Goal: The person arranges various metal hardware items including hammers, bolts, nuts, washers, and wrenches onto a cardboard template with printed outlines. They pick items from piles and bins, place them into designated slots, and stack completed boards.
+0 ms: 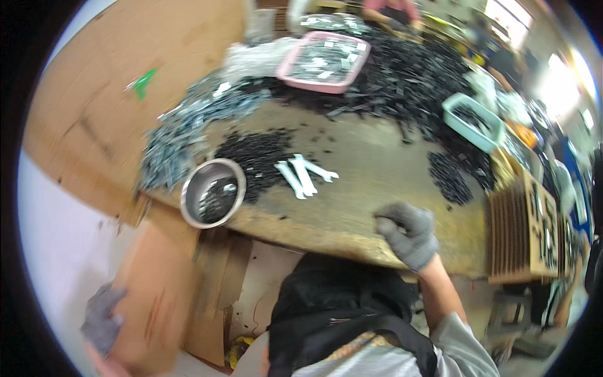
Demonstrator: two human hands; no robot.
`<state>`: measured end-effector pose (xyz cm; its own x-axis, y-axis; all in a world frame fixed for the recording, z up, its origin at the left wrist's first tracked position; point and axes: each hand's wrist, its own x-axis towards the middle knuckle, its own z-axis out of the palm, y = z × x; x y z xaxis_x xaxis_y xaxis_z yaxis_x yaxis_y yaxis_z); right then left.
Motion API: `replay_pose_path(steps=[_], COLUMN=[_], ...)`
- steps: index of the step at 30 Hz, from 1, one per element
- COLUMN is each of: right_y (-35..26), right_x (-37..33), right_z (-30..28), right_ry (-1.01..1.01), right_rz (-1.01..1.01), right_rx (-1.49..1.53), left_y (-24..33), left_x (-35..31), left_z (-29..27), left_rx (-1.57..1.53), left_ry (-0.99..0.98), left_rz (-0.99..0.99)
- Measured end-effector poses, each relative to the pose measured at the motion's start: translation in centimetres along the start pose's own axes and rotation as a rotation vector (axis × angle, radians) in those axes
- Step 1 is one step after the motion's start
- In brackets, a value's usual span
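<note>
My right hand (408, 235), in a grey knitted glove, is above the table's front edge with its fingers curled in. Whatever is inside the curl is hidden. Down at the far left, my left hand (103, 319), also gloved in grey, is beside a brown cardboard box (154, 301); motion blurs its fingers. Several silvery open-ended wrenches (303, 176) lie fanned out on the worn table (358, 154). Left of them spreads a pile of small black parts (254, 154). A round metal bowl (212, 193) holding dark parts sits at the left front corner.
Grey metal strips (173, 147) are heaped at the left. Behind are a pink tray (323, 61) of shiny parts and a large black heap (408, 75). A light-blue basket (472, 122) and stacked cardboard dividers (521, 226) stand right. Other people (392, 14) are beyond the table.
</note>
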<state>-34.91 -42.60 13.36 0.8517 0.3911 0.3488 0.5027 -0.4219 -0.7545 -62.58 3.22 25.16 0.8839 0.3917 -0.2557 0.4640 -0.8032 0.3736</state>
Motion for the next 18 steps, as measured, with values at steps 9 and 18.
replay_pose_path(steps=[9,18], right_y=[4.3,3.7], right_x=[4.5,5.8], right_z=[0.6,-1.7], right_ry=[-0.166,-0.018], right_rz=[0.247,0.177], right_rx=[0.580,0.824], left_y=[1.3,27.9], left_x=[8.6,31.2], left_z=[-10.2,4.5], left_rx=[-0.259,-1.347], left_ry=[0.481,-0.082], left_rz=[0.615,1.089])
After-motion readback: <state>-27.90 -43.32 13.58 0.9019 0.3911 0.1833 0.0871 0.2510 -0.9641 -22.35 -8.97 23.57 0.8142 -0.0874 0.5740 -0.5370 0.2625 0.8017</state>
